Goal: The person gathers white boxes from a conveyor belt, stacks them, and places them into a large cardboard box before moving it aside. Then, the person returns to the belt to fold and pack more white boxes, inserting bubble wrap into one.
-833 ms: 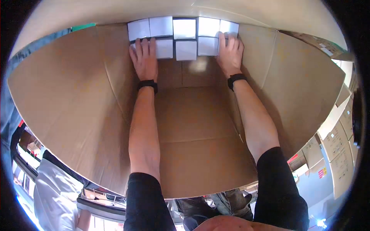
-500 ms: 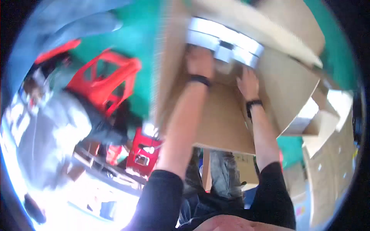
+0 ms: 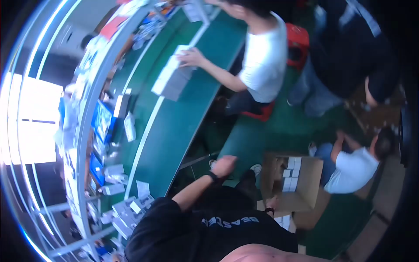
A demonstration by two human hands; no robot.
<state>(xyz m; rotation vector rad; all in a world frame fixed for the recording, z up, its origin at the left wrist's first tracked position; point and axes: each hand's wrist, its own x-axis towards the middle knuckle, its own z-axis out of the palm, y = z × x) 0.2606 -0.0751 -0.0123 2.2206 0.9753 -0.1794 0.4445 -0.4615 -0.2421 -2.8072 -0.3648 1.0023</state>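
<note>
Head view: my right hand (image 3: 272, 202), too small and blurred to tell whether its fingers are spread or closed, is at the near edge of an open brown cardboard carton (image 3: 311, 183) with small white rectangular boxes (image 3: 293, 165) inside; my left hand (image 3: 224, 166) is similarly unclear. I judge the carton stiff-walled, heavier for its load, best held low on opposite sides. Beyond my left hand runs a long green worktop (image 3: 192, 118).

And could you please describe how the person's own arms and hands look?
The left hand and right hand are ungloved. A black wristband circles each wrist; blur hides any finer detail. The black T-shirt has a short left sleeve and pale lettering.
</note>
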